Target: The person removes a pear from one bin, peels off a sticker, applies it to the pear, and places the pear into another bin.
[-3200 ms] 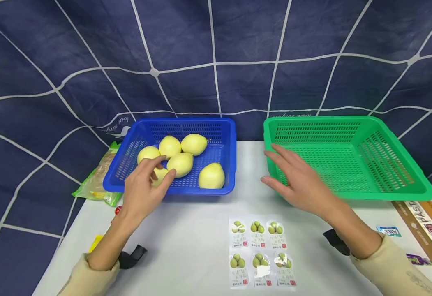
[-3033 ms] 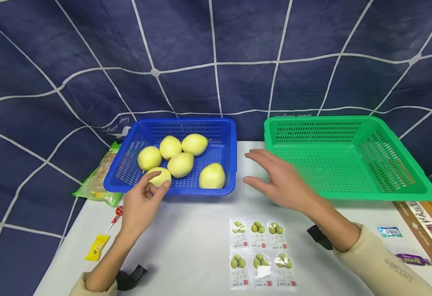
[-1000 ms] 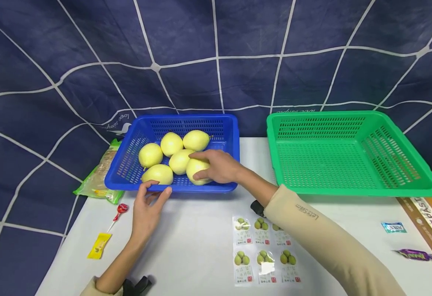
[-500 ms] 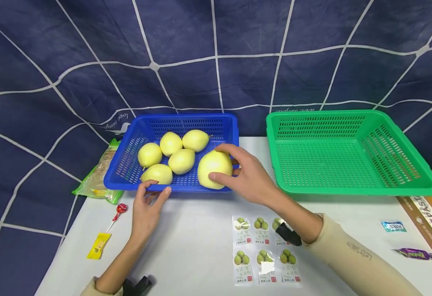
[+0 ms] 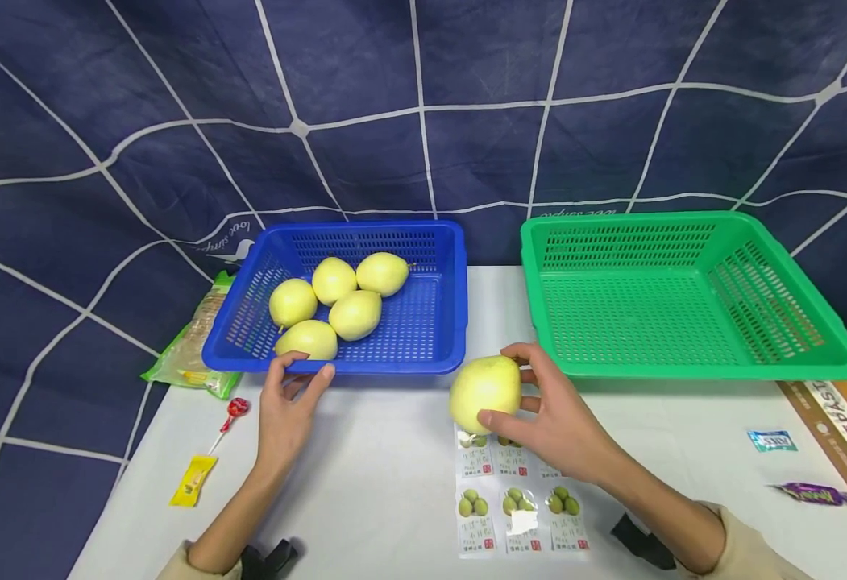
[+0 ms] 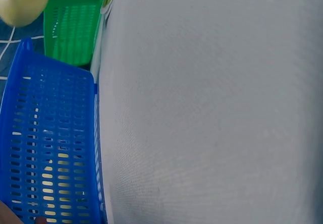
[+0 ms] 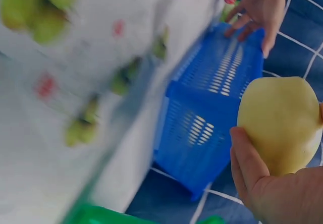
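Though wide, right fingers (image 5: 528,352) round pear (image 5: 483,393)

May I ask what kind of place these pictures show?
Probably a makeshift indoor workstation for handling fruit: a blue plastic basket holds yellow pears, a sheet of pear-picture labels lies nearby, and a dark blue grid-patterned cloth hangs behind.

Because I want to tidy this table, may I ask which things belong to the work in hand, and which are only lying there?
Probably in use:
pear in the right hand
five pears in the blue basket
green basket
sheet of labels

Probably just lying about:
lollipop
yellow packet
blue packet
purple packet
green-edged bag
brown pack
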`<state>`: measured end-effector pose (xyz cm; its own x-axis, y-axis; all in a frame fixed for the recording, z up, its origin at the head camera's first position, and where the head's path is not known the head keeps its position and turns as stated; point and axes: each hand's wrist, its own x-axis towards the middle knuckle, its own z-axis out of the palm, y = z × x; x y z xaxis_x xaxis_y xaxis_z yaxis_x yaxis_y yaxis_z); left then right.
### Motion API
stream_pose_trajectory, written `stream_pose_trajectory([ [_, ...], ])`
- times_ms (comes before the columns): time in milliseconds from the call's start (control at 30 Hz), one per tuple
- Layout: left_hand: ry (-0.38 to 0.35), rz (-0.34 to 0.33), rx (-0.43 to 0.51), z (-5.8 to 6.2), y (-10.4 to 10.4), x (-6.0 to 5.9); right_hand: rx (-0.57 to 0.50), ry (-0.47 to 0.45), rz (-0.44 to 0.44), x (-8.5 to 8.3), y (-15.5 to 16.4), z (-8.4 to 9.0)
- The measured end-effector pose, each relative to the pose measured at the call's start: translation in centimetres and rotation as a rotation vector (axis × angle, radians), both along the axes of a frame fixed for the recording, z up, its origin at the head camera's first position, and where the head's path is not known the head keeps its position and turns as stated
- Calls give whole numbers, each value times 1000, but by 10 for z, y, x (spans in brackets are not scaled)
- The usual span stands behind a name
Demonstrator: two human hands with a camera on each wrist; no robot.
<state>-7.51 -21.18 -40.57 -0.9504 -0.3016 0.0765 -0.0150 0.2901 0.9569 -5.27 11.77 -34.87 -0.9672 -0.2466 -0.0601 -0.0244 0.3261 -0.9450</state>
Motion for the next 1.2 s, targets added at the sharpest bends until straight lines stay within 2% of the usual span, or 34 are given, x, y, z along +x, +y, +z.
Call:
stream_pose_trajectory([
  [167,6,7,6,0,1,0,-93,-124,-81,7,7,-17],
  [367,10,9,10,0,3,-1,-169,-185,-166,12,2,-41],
  [500,-8,1,19,2,4,0,-213,-238,-216,8,0,-52],
  [700,-62,-1,-37,4,3,4,-169,-240,-283,-7,1,-62],
  [800,19,-31,-19,0,3,8,-134,-226,-295,-15,0,-64],
  [867,140,-92,5,-3,5,13,-107,-226,-296,-19,0,-66],
  [900,222,-146,17,-5,8,15,-89,-229,-297,-20,-1,-66],
  [967,355,-272,-30,-7,13,19,-66,-237,-296,-23,-1,-67],
  [1033,429,-414,-122,-7,22,22,-49,-243,-292,-24,-1,-68],
  [1100,411,-547,-226,-7,32,24,-39,-249,-287,-26,-1,-68],
  [1133,359,-601,-269,-6,38,24,-36,-252,-282,-26,-1,-68],
  [1200,205,-691,-287,-6,52,23,-29,-257,-274,-26,-2,-69],
])
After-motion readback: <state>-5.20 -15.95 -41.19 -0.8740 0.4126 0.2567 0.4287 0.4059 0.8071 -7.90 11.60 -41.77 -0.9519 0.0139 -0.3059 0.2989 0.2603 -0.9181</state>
